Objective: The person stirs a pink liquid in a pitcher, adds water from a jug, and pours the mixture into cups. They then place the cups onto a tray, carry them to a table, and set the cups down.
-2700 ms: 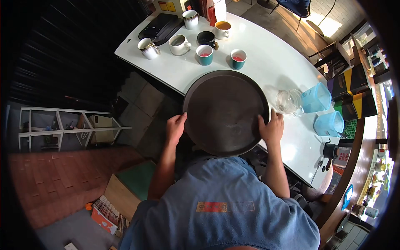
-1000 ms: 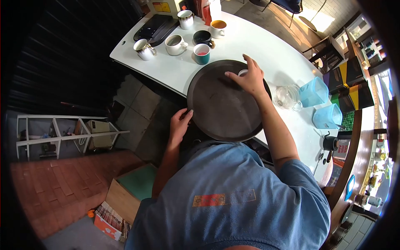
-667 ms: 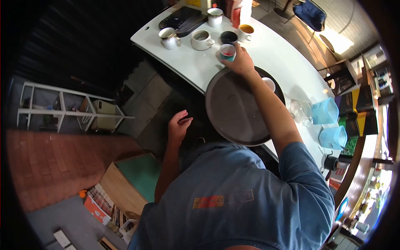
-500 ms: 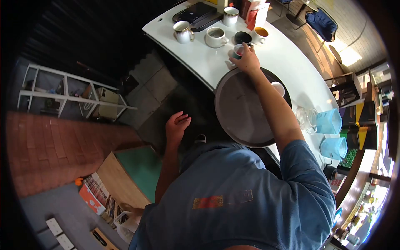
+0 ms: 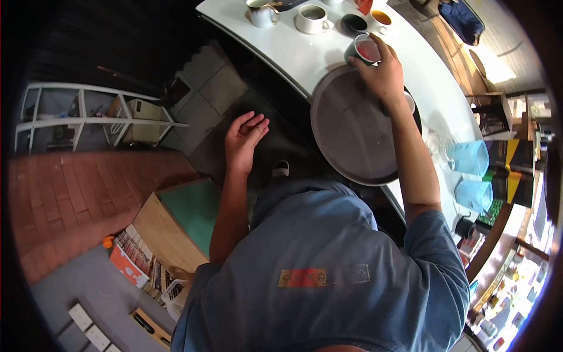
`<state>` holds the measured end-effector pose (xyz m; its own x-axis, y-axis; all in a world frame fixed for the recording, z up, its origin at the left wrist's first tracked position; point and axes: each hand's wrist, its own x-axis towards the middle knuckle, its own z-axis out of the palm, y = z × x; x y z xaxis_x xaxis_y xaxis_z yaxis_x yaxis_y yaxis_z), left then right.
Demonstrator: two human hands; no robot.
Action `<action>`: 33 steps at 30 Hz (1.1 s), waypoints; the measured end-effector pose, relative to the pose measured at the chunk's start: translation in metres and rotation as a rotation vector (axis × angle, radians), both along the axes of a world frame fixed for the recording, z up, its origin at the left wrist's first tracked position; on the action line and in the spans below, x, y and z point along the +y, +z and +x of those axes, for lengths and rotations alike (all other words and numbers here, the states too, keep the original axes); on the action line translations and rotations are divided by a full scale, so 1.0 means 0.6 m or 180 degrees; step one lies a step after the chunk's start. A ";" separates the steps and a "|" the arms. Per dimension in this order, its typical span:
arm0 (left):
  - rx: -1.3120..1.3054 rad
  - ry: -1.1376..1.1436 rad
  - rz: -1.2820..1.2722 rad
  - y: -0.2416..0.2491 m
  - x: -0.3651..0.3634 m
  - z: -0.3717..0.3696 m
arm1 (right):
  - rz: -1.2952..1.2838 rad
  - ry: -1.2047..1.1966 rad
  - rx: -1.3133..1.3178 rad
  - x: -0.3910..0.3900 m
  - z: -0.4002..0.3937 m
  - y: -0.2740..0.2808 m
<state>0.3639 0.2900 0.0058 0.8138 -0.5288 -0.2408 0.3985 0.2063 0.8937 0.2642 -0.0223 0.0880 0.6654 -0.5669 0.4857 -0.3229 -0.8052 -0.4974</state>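
Observation:
My right hand (image 5: pixel 382 71) grips a small cup (image 5: pixel 362 51), dark green outside with a pale rim and something red inside. That cup is over the far rim of a round grey-brown tray (image 5: pixel 352 129), which lies on the white counter. A white cup (image 5: pixel 409 103) shows partly behind my right wrist on the tray's right side. Just beyond my right hand stand a black cup (image 5: pixel 354 24) and a cup of orange-brown liquid (image 5: pixel 381 19). My left hand (image 5: pixel 243 142) hangs over the floor beside the counter, fingers loosely apart, holding nothing.
Farther left on the counter (image 5: pixel 281 61) are a white mug (image 5: pixel 312 20) of clear liquid and a brown-rimmed mug (image 5: pixel 262 13). Glassware (image 5: pixel 438 146), two light-blue containers (image 5: pixel 471 157) and dark boxes (image 5: pixel 509 158) stand to the right. A green-topped wooden cabinet (image 5: pixel 187 214) is at lower left.
My right hand has brought the small cup from beside the black cup to the tray's far rim, the cup now tipped toward me. My left hand's fingers have spread slightly. The view has shifted.

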 end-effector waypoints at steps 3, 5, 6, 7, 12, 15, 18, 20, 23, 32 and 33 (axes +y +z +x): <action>0.0044 -0.0210 -0.0090 0.003 -0.020 0.008 | -0.0039 -0.0100 0.0087 0.040 -0.055 0.001; 0.0073 -0.0308 -0.0133 0.008 -0.035 0.012 | 0.0025 -0.0206 0.0155 0.065 -0.087 -0.006; 0.0076 -0.0364 -0.0118 0.011 -0.042 0.012 | 0.0039 -0.0257 0.0164 0.076 -0.102 -0.012; 0.0079 -0.0422 -0.0099 0.013 -0.049 0.013 | 0.0137 -0.0298 0.0143 0.087 -0.115 -0.018; 0.0233 -0.0681 -0.0058 0.019 -0.077 0.022 | 0.0393 -0.0611 0.0134 0.128 -0.159 -0.047; 0.0242 -0.0822 -0.0045 0.023 -0.092 0.027 | 0.0590 -0.0783 0.0133 0.140 -0.172 -0.063; 0.0269 -0.0973 -0.0041 0.026 -0.104 0.031 | 0.0730 -0.0955 0.0117 0.148 -0.178 -0.073; 0.0284 -0.1067 -0.0032 0.025 -0.111 0.033 | 0.0748 -0.1079 0.0117 0.153 -0.180 -0.079; 0.0320 -0.1125 -0.0068 0.023 -0.123 0.034 | 0.0803 -0.1115 0.0065 0.159 -0.183 -0.087; 0.0185 -0.1132 0.0105 0.014 -0.150 0.026 | 0.0809 -0.0886 -0.0063 0.167 -0.191 -0.103; 0.0217 -0.1080 0.0066 0.013 -0.151 0.024 | 0.0858 -0.0848 -0.0082 0.169 -0.194 -0.101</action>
<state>0.3785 0.1994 0.0134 0.5741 -0.7610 -0.3022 0.5002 0.0338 0.8652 0.1478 0.0792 0.0274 0.4669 -0.8282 0.3101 -0.4879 -0.5337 -0.6907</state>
